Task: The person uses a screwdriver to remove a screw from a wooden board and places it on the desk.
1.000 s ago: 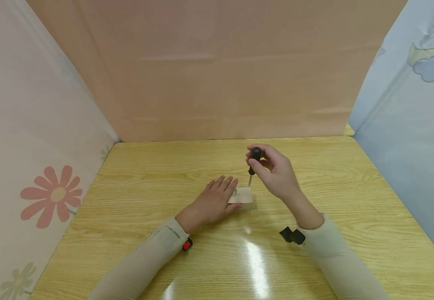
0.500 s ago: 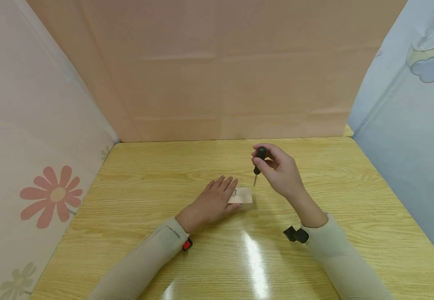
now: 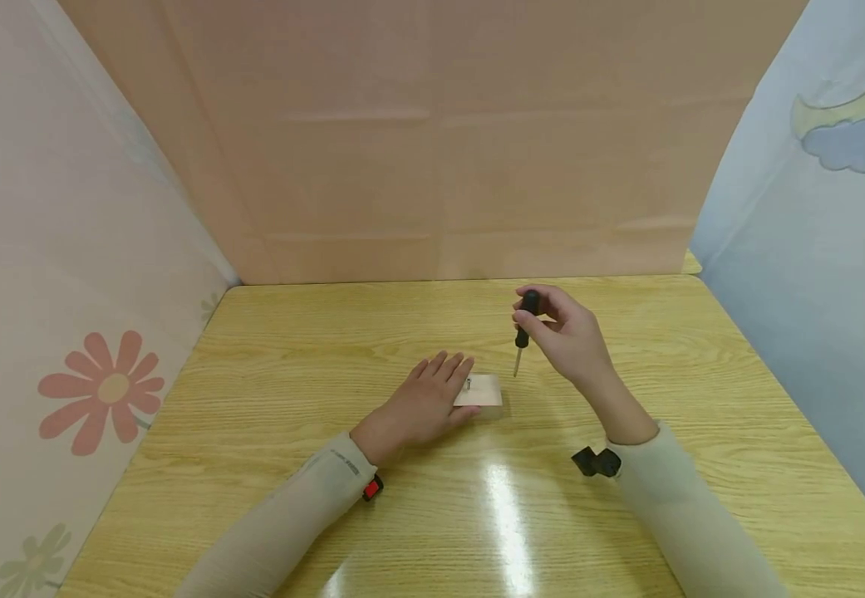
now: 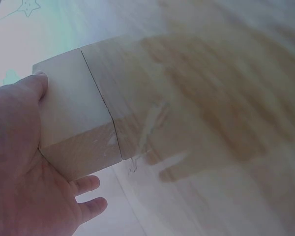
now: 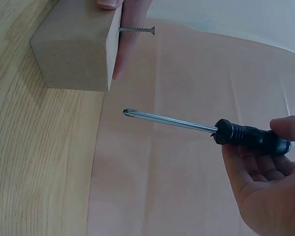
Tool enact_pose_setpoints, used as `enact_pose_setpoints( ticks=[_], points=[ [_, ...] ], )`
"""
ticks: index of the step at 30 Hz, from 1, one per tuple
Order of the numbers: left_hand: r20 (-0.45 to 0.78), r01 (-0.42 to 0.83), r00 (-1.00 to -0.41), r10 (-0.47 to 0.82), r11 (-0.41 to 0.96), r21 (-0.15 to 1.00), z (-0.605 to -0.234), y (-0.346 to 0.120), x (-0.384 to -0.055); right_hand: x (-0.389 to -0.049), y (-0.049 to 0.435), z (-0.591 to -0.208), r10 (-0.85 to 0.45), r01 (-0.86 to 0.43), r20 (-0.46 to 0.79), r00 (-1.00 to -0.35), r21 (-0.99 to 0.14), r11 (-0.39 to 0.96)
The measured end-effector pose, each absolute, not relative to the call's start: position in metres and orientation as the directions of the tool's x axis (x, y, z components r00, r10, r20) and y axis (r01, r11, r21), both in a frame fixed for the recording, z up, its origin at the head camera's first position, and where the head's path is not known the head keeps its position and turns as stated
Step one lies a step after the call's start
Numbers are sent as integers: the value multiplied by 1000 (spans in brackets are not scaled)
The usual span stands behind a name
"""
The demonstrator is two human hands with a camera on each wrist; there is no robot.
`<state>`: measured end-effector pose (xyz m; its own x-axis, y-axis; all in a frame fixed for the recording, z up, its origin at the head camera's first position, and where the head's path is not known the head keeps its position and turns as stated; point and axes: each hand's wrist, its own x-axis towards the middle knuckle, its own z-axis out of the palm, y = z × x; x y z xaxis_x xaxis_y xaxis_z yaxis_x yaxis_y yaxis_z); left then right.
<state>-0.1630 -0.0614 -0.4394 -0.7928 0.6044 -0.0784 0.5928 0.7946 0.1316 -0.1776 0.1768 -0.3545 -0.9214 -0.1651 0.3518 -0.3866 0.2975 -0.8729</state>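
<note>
Right hand (image 3: 576, 342) grips screwdriver (image 5: 248, 137), left hand (image 3: 419, 405) holds block (image 3: 487, 392) — wood-grain table (image 3: 305, 340), peach sheet (image 3: 432, 158) behind.

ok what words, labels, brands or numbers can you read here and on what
No readable text in any view.
Left sleeve: dark marks near the cuff, too small and blurred to read.
Screwdriver and wooden block: no lettering visible.
</note>
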Motion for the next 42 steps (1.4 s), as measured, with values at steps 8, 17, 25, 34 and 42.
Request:
enact_pose_setpoints(
  ticks=[8,17,25,34,42],
  points=[
    [-89,590,-792,604,795,142,-440,-60,-163,-183,185,-358,-143,-307,274,-951,-888,342],
    [-87,591,-792,604,795,137,-440,-59,-163,-192,194,-364,-188,-227,174,-967,-923,311],
    [-87,586,-795,600,798,141,-443,-61,-166,-203,201,-368,-186,-111,47,-981,-930,351],
    [-89,585,-795,599,798,146,-447,-61,-169,-212,205,-375,-175,-9,-81,-981,-888,459],
    [-104,574,-800,591,804,156,-440,-63,-169,-221,205,-384,-192,16,-123,-974,-877,480]
  ],
)
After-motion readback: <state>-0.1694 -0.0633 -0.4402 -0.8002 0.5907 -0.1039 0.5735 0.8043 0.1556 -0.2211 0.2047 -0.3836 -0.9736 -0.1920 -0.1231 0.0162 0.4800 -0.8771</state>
